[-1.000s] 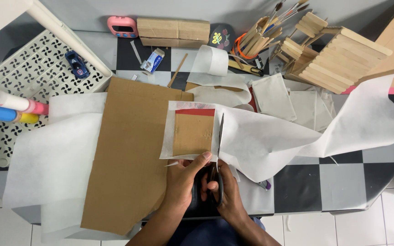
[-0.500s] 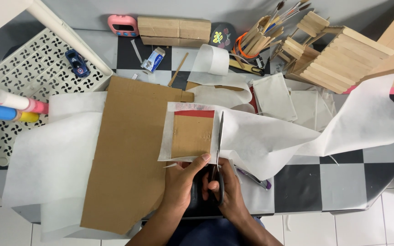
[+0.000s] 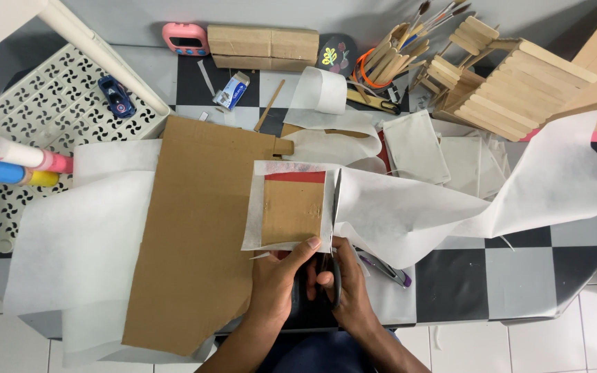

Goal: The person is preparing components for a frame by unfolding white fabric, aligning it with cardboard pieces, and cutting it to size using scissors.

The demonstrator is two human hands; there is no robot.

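Two hands work at the counter (image 3: pixel 492 269) edge. Right hand (image 3: pixel 351 290), fingers closed through the handles, holds scissors (image 3: pixel 335 235); blades now reach further up the white sheet (image 3: pixel 416 214) than a second ago, so the cut runs along the right side of the small card (image 3: pixel 293 213). Left hand (image 3: pixel 279 276) pinches the sheet at the card's lower corner, unchanged. Count: one pair of scissors, one small card, one large cardboard (image 3: pixel 202 235), one toy car (image 3: pixel 117 96).

Ahead of our fingers (image 3: pixel 310 244) the white sheet (image 3: pixel 409 207) and cardboard piece (image 3: pixel 292 212) block; rightward a purple pen (image 3: pixel 387 267), then open checkered table (image 3: pixel 513 269).
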